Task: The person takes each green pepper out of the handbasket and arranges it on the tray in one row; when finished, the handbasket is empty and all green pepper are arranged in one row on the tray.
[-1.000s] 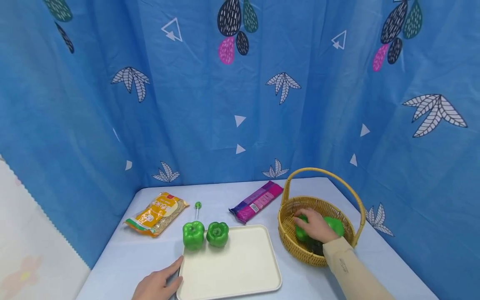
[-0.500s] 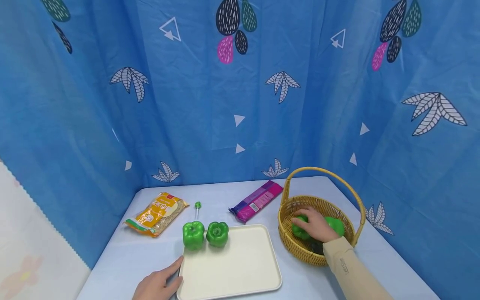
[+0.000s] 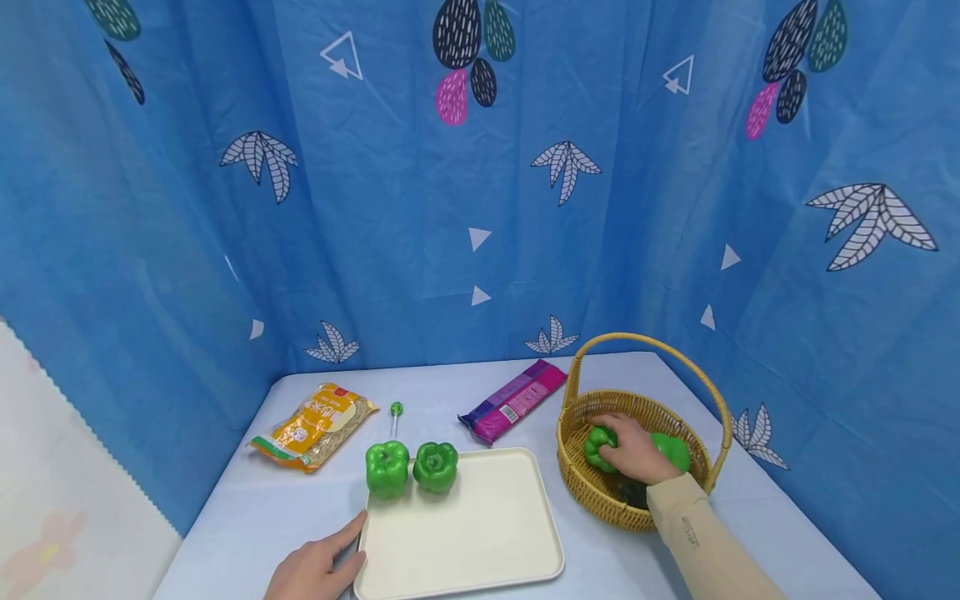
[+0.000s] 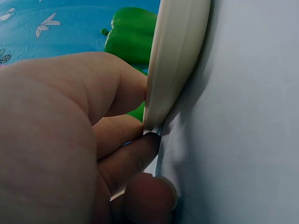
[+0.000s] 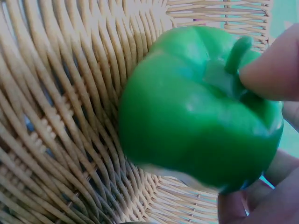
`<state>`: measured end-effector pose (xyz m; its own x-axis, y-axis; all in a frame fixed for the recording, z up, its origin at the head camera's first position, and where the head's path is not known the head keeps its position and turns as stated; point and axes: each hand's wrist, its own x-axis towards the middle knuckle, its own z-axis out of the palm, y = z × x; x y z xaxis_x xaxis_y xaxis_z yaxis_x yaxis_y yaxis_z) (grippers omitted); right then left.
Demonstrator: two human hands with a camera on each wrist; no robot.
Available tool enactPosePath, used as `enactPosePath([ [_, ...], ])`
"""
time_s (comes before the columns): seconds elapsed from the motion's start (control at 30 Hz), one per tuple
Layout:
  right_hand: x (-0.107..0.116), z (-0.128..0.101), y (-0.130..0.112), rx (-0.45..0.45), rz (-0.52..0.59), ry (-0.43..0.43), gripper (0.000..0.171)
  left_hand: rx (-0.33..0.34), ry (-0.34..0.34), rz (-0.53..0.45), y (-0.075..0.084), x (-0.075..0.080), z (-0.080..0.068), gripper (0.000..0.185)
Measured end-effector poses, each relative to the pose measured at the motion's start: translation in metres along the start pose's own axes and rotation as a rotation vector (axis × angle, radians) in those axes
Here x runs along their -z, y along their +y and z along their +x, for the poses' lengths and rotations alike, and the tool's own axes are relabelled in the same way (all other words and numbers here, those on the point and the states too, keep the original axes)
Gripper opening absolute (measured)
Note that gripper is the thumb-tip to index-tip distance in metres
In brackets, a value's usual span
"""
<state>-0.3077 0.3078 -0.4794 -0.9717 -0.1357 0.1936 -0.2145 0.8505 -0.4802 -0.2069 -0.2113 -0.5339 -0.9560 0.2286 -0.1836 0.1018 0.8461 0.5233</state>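
Basket (image 3: 592, 492), lower right of frame: right hand (image 3: 633, 451) inside its rim, fingers curled round glossy green pepper (image 5: 196, 112). Left hand (image 3: 311, 571) lies flat, fingers relaxed, against cream tray (image 3: 465, 533) edge.

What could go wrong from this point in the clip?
The right hand grips a green pepper low inside the wicker basket; lifting it out, it may catch the handle. A second pepper lies close beside and could be jostled. The left hand only touches the tray edge, so the tray may slide.
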Motion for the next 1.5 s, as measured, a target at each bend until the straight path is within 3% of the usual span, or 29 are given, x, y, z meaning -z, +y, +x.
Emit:
enactPosePath([
  [0.2, 0.0007, 0.0019, 0.0025, 0.032, 0.008, 0.082, 0.042, 0.004, 0.01, -0.002, 0.0004, -0.001, -0.0002, 0.072],
  [0.57, 0.003, 0.004, 0.0035, -0.084, 0.105, 0.168, 0.041, 0.017, 0.023, 0.001, 0.0003, -0.0013, -0.0004, 0.072],
  [0.87, 0.0012, 0.0065, 0.0061, 0.005, 0.06, 0.28, 0.017, 0.007, 0.015, -0.007, -0.0016, -0.001, -0.0004, 0.072],
  [1.1, 0.0005, 0.0036, 0.0033, -0.052, 0.113, 0.21, 0.017, 0.002, -0.005, 0.0, -0.0018, -0.0008, 0.0, 0.071],
  [1.33, 0.0004, 0.0039, 0.0049, -0.033, 0.097, 0.17, 0.045, 0.021, -0.004, 0.008, 0.0008, -0.0005, 0.0009, 0.068],
  [1.5, 0.0018, 0.0044, 0.0041, -0.025, 0.098, 0.151, 0.041, 0.0, 0.0, 0.012, 0.0006, -0.0005, 0.0007, 0.066],
])
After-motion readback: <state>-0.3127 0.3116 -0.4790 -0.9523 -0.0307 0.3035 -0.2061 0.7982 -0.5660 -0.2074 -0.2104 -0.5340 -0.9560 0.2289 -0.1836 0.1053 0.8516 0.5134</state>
